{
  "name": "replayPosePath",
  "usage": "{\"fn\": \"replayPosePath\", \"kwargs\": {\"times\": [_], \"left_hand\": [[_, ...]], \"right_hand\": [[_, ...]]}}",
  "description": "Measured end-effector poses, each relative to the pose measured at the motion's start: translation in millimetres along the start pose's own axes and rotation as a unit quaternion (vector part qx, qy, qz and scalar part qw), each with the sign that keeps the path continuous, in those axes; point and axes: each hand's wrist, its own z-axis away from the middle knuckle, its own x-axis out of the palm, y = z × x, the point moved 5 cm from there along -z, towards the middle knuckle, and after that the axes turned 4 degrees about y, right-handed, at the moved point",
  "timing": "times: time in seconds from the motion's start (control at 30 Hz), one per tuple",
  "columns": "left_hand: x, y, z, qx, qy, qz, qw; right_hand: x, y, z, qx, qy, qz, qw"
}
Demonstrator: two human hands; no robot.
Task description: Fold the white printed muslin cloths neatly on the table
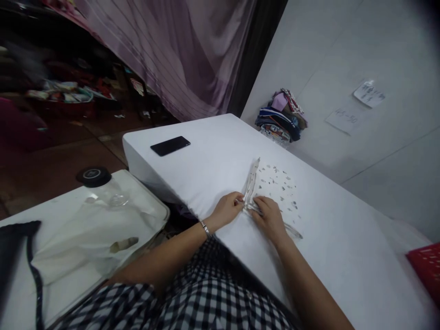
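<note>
A white cloth [277, 185] with a small dark print lies flattened on the white-covered table [343, 261], its left side gathered into narrow folds. At the cloth's near left corner, my left hand [226, 211], with a silver bracelet at the wrist, pinches the folded edge between thumb and fingers. Close beside it, my right hand [270, 216] grips the near edge, thumb underneath and fingers curled on top. Part of that edge is hidden beneath the right hand.
A black phone [171, 145] lies towards the far left of the table. Folded clothes [280, 120] are stacked by the wall. Left of me, a lower white table [85, 247] holds a round black object [93, 176]. A red container [426, 268] stands at right.
</note>
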Motion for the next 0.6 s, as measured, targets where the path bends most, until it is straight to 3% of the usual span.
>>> {"fn": "replayPosePath", "kwargs": {"times": [0.2, 0.43, 0.6], "left_hand": [[-0.4, 5, 3, 0.011, 0.008, -0.011, 1.000], [3.9, 8, 7, 0.020, 0.014, -0.014, 1.000], [2.5, 19, 10, 0.042, 0.061, -0.086, 0.994]], "right_hand": [[-1, 3, 5, 0.069, 0.060, -0.103, 0.991], [-2, 24, 11, 0.193, 0.159, -0.264, 0.932], [-2, 23, 12, 0.180, 0.170, -0.281, 0.927]]}}
